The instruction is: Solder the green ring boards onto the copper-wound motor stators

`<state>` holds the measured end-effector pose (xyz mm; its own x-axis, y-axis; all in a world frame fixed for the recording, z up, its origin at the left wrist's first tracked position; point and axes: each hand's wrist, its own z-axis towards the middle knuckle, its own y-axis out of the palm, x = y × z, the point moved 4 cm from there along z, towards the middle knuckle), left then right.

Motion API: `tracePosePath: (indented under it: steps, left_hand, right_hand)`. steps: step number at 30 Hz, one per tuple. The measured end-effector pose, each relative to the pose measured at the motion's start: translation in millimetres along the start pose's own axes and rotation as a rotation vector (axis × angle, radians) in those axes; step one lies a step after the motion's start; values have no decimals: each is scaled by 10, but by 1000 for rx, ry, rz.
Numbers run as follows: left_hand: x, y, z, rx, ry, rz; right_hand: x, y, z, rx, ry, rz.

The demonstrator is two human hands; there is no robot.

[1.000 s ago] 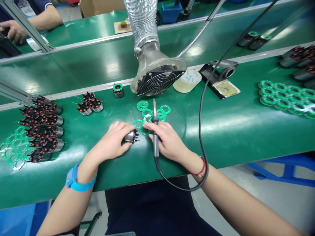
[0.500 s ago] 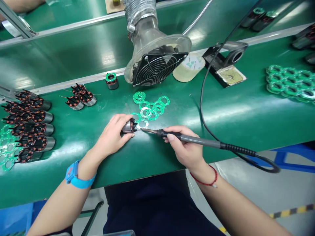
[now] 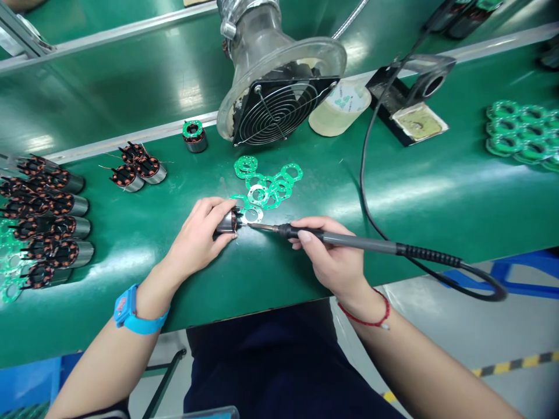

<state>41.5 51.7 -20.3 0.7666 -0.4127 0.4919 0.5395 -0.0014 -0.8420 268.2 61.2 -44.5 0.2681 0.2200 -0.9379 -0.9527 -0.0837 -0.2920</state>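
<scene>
My left hand (image 3: 203, 233) is closed around a motor stator (image 3: 226, 223), which lies on its side with its dark pins and copper windings facing right. My right hand (image 3: 329, 250) grips a soldering iron (image 3: 345, 240) like a pen. The iron's tip points left and reaches close to the stator's pinned end; whether they touch I cannot tell. A white ring-shaped board (image 3: 252, 216) lies just beyond the tip, near the pins. Behind it spreads a loose heap of green ring boards (image 3: 279, 189).
A fume extractor with a fan grille (image 3: 279, 113) hangs over the back of the bench. Behind the heap and to the right are a tape roll (image 3: 338, 110) and an iron stand (image 3: 410, 110). Several stators (image 3: 72, 203) stand at left; stacked green rings (image 3: 519, 131) lie far right.
The camera view has shifted slightly, so the bench items sit a little differently. Both hands keep their grips, and the iron's tip stays by the stator's pinned end.
</scene>
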Motion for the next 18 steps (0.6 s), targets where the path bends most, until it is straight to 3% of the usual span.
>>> tracePosePath:
  steps: [18]
  left_hand:
    - [-6, 25, 24, 20, -2, 44]
  right_hand:
    - [-11, 1, -2, 7, 28, 34]
